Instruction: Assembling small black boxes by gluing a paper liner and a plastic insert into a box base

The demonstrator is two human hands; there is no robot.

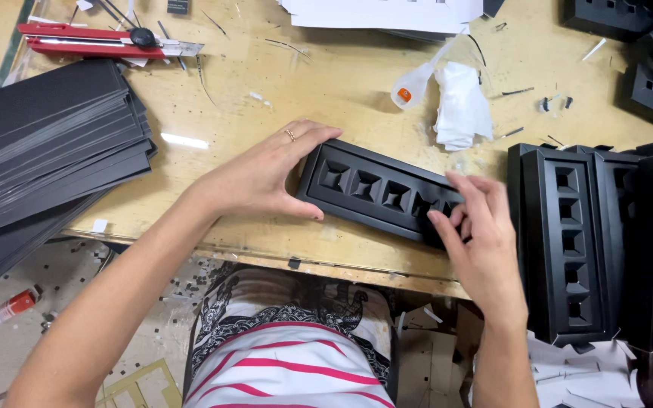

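A long black tray (376, 190) with a row of square recessed pockets lies flat on the wooden table (266, 83), slanting down to the right. My left hand (262, 175), with a ring on one finger, grips the tray's left end, thumb at the near edge and fingers over the far edge. My right hand (478, 234) rests on the tray's right end, fingertips pressing around the last pockets.
A stack of black card sheets (47, 143) lies at the left. Finished black trays (598, 234) stand at the right, more at the far right corner (644, 60). A red utility knife (100, 41), a glue bottle (417, 79), a crumpled white cloth (462, 106) and white paper (387, 15) lie farther back.
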